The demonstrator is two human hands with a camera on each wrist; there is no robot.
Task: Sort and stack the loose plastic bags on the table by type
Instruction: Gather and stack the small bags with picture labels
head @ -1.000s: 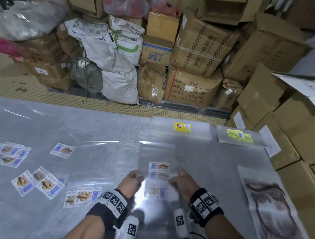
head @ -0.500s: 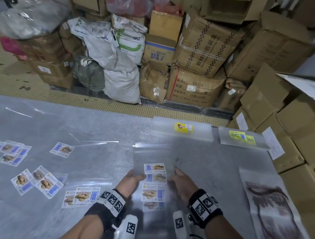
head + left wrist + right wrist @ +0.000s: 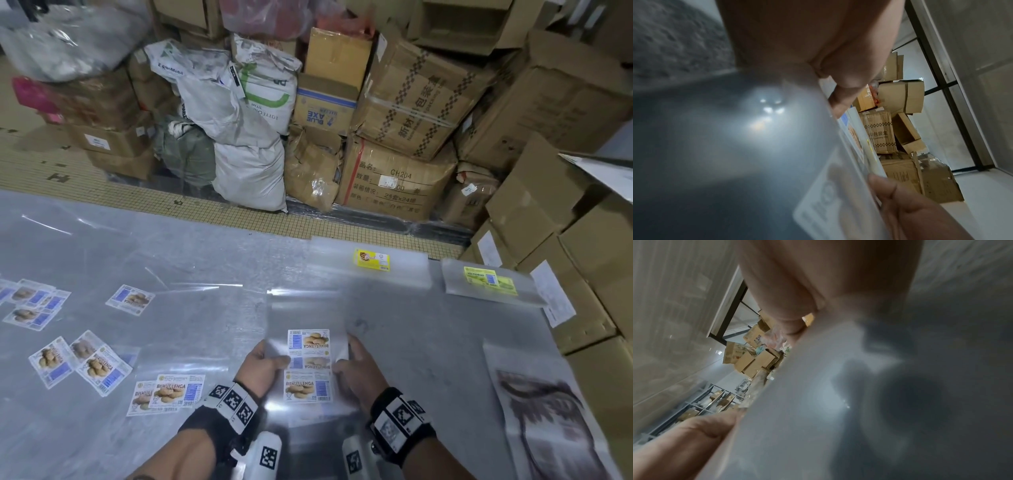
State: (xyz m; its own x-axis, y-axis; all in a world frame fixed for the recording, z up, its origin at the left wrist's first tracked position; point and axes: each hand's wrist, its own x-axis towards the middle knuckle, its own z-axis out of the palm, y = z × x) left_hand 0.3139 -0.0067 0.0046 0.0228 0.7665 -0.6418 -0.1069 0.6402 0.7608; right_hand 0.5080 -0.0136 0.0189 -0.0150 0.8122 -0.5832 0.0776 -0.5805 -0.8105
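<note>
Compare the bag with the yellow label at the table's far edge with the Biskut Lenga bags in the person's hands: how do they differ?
The yellow-label bag lies flat and untouched; the Biskut Lenga bags are gripped by the left hand and right hand. Its label is yellow; theirs are white with blue panels. It appears single; they overlap. All are clear plastic.

Storeroom/warehouse: stacked cardboard cartons (image 3: pixel 397 178) & woven sacks (image 3: pixel 246 171) along the tabletop's (image 3: pixel 171 260) far edge, metal racking (image 3: pixel 694 408) w/ more boxes.

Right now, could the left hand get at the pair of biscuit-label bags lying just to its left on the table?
Probably not at once: the left hand grips the held stack of bags with the right hand. The pair of bags lies close on the table, nothing between, so letting go would free it.
</note>
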